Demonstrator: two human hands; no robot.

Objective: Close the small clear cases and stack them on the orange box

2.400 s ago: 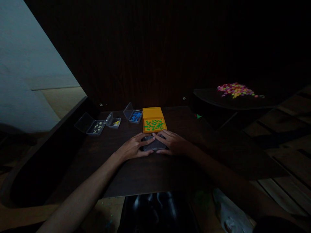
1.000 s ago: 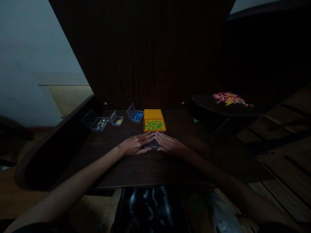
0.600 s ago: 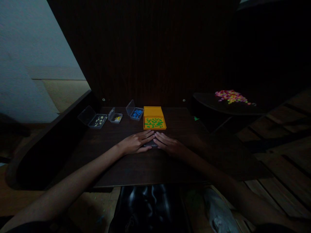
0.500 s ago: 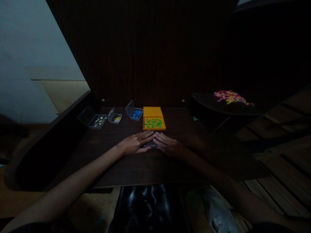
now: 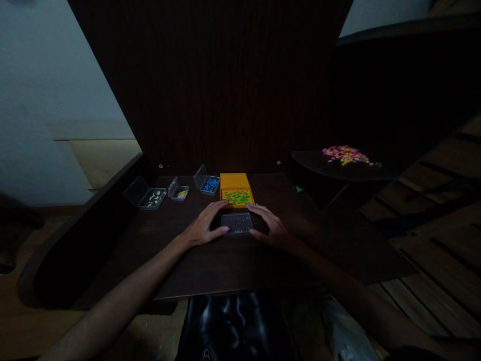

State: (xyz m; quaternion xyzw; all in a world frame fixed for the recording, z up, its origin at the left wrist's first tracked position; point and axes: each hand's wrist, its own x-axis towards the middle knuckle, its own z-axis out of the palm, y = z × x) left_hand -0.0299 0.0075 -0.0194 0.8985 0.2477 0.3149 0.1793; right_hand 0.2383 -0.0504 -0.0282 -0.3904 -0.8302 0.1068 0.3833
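A flat clear plastic box [image 5: 237,223] lies on the dark desk, its lid apparently closed; I cannot make out what is inside. My left hand [image 5: 206,223] is at its left side with fingers stretched forward and the thumb by the near left corner. On the other side my right hand [image 5: 271,226] rests likewise, fingers spread, thumb at the near right corner. Both hands are open. Just beyond them stands a yellow box [image 5: 236,180] with its lid up, holding many small green pieces [image 5: 238,196]. My fingertips come close to its front edge.
Three clear lidded boxes stand open to the left: one with blue pieces [image 5: 210,185], one with yellow pieces [image 5: 182,193], one with pale pieces [image 5: 154,198]. Colourful beads [image 5: 346,155] are heaped on a corner shelf [image 5: 311,163]. A dark panel [image 5: 210,90] rises behind the desk.
My hands have moved apart from on top of the clear box to its two sides, uncovering it. The view has shifted slightly.
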